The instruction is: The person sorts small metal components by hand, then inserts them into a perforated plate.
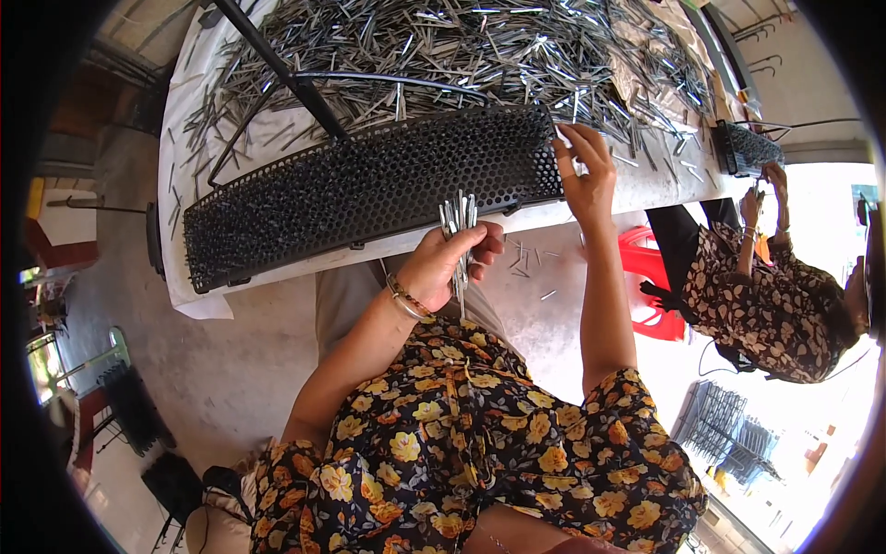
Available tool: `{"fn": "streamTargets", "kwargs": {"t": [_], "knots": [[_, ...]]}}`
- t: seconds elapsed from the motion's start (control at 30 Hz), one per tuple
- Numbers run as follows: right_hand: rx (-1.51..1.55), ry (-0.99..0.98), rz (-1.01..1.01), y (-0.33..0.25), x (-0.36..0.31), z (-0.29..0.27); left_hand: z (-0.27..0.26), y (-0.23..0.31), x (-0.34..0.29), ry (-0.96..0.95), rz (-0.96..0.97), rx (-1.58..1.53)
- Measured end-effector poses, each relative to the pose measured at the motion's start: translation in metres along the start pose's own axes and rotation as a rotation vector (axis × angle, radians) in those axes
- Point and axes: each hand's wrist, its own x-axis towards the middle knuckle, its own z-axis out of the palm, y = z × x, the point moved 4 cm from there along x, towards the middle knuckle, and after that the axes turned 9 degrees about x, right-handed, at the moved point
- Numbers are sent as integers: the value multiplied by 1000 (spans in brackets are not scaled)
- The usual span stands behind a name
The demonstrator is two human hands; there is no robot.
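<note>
Flowered black clothing [443,452] nearest of all, splashed yellow and orange, spread just below both hands! On to the left hand [457,249], curled firmly round a bundle of metal strips [459,217], thumb across, silvery ends jutting above and below the fist. Bracelets [399,294] on that wrist, too! Over to the right hand [586,175], set higher, bent fingers and thumb right at the end of the long black perforated panel [434,198]; hard to make out between those fingertips, cannot tell about a grip on anything. Running just above the left hand and far out to its left, that same panel, dark spikes [268,226] crowding its left portion, open holes nearer the hands. Beyond both hands, a great heap of loose strips [443,55] across the pale-covered table [646,189], with a black rod frame [309,102] slanting over, up and left of the left hand. Below the right hand, scattered pieces [548,295] on the floor [554,337]. Farther right of it, a red plastic seat [637,263], then another person [752,309] in patterned clothing, hands close to a second dark panel [752,148]
</note>
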Motion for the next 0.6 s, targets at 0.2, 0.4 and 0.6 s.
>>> {"fn": "streamTargets", "kwargs": {"t": [0.2, 0.4, 0.6], "knots": [[745, 381, 479, -45, -70, 31, 21, 37, -6, 125, 322, -168], [995, 488, 626, -82, -80, 70, 31, -1, 3, 208, 461, -30], [754, 122, 767, -74, -78, 57, 15, -3, -6, 194, 242, -14]]}}
